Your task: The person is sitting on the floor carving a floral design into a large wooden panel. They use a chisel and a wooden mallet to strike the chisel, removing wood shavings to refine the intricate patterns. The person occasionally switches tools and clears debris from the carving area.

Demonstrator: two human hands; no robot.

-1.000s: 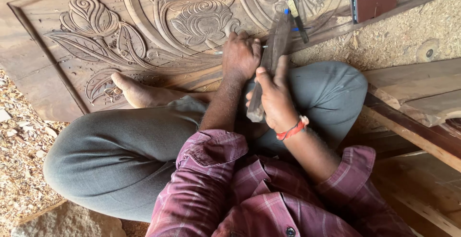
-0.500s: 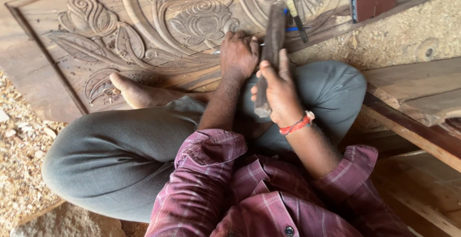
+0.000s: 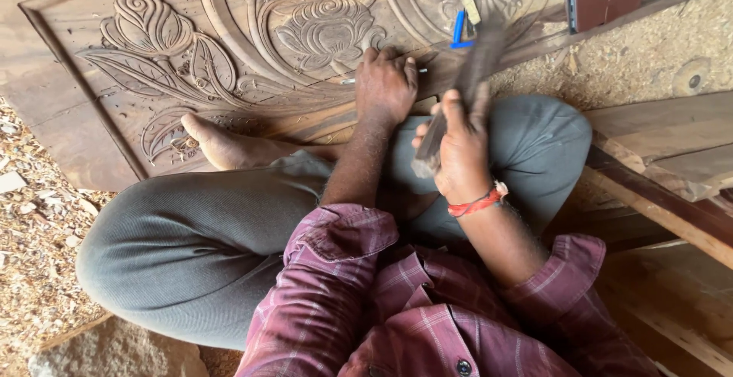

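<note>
Left hand (image 3: 385, 87) pinches a thin metal chisel (image 3: 353, 80) against the carved wood panel (image 3: 229, 49), right hand (image 3: 458, 144) fisted round a wooden mallet (image 3: 466, 91) (prob. heavy, stiff; grip low on handle).

At frame centre, the left hand (image 3: 385, 87) presses a chisel (image 3: 359, 79) against the carved panel (image 3: 229, 49); the right hand (image 3: 458, 148) grips a wooden mallet (image 3: 462, 95).

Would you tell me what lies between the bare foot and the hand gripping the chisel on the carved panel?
In the head view, only carved panel lies between the bare foot and the left hand: leaf relief and a plain border strip.
</note>
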